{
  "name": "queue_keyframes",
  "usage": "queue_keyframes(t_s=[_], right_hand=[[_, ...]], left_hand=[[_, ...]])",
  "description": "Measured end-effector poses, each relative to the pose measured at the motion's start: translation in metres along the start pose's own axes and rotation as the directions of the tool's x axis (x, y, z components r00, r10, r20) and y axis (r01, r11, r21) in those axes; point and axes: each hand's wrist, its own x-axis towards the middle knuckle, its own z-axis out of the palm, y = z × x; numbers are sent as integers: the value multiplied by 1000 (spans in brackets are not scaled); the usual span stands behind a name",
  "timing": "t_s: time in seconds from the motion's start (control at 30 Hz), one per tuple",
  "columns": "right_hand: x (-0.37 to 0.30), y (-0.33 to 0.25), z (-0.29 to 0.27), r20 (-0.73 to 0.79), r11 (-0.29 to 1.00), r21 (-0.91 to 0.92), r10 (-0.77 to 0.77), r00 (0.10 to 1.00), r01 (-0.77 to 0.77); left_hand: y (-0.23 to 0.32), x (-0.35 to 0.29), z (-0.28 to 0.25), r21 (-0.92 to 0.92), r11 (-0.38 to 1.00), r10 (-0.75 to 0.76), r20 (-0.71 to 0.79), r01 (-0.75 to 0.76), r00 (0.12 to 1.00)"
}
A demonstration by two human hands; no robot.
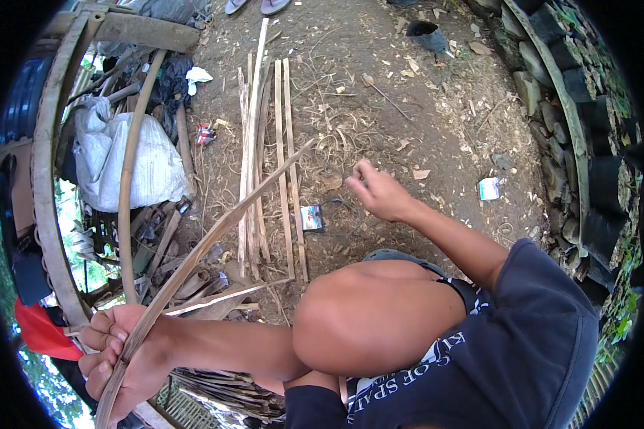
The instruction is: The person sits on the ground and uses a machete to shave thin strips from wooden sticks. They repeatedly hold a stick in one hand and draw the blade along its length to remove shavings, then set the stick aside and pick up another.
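Note:
A long split bamboo strip (pixel 211 236) slants up from the lower left to the middle of the view. My left hand (pixel 125 354) is closed around its lower part, with the fingers curled over the wood. To the right of the strip's far end, my right hand (pixel 381 191) is held above the dirt with its fingers closed. A small dark bit shows at those fingertips, but I cannot make out what it is. Beneath the held strip, several pale strips (pixel 280 154) lie lengthwise on the ground. My bent knee (pixel 379 314) is between my two arms.
Shavings litter the dirt floor (pixel 451 129). A white sack (pixel 129 161) and a wooden frame (pixel 54 157) stand at the left. A small packet (pixel 311 218) lies by the strips, another packet (pixel 489 189) farther right. Stones (pixel 551 136) edge the right side.

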Motion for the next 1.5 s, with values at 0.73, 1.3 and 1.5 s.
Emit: queue_keyframes(t_s=[0.73, 1.3, 1.5], right_hand=[[-6, 27, 13, 104, 961, -203, 215, 971, -191], [-12, 55, 5, 62, 947, -301, 137, 989, -112], [-11, 48, 9, 16, 935, -252, 263, 965, -251]], left_hand=[[-17, 6, 9, -25, 999, 26, -2, -26, 1000], [-23, 3, 19, 119, 990, 77, -35, -72, 996], [-31, 5, 25, 401, 915, 150, -249, -39, 957]])
